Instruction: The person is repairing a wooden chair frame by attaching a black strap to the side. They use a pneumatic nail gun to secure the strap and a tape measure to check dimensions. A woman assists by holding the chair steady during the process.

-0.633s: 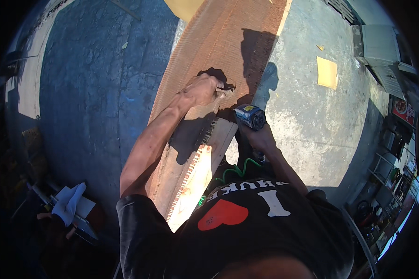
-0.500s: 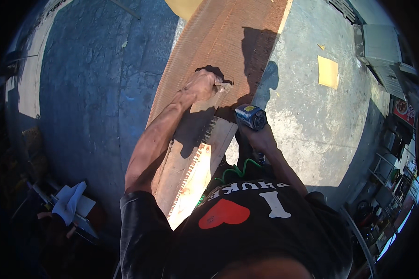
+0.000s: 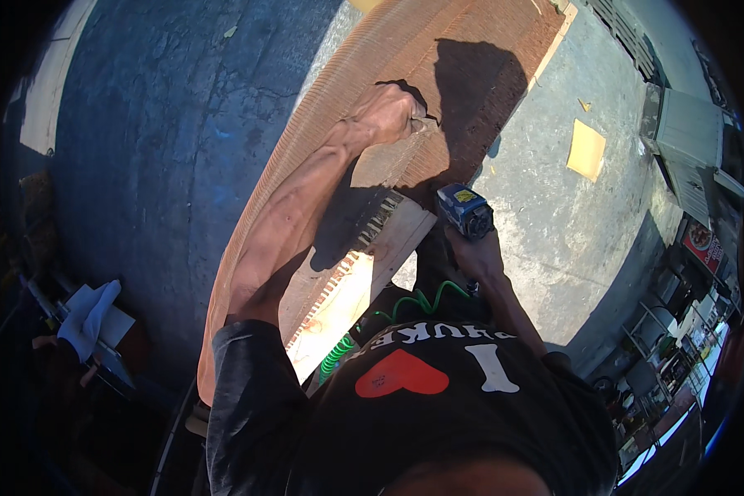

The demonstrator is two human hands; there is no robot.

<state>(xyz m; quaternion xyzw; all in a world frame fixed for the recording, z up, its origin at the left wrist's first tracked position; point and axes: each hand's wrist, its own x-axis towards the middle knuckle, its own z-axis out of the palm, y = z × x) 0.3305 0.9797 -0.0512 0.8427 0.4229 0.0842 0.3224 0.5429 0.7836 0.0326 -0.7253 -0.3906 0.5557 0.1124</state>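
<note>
My left hand (image 3: 388, 112) is closed on the edge of a greyish-brown strip (image 3: 401, 157) lying over a long reddish-brown ribbed panel (image 3: 397, 50). My right hand (image 3: 479, 256) grips a blue air-powered nail or staple gun (image 3: 465, 207), low and beside the panel's right edge. A green coiled hose (image 3: 428, 299) runs near it, across my body. Below the strip is a pale wooden board (image 3: 401, 231) with a toothed row (image 3: 370, 227) along its left side, partly in bright sun and partly in my left arm's shadow.
Concrete floor (image 3: 140, 207) lies either side of the panel. A yellow sheet (image 3: 585, 149) lies at the right, near grey metal units (image 3: 686, 132). Racks with assorted items (image 3: 649, 339) stand at lower right, and a white cloth on a frame (image 3: 91, 318) at lower left. A slatted pallet (image 3: 632, 37) is at top right.
The view has shifted and tilted a little. My left hand and forearm have moved up and right with the strip; the right hand and tool appear slightly further right.
</note>
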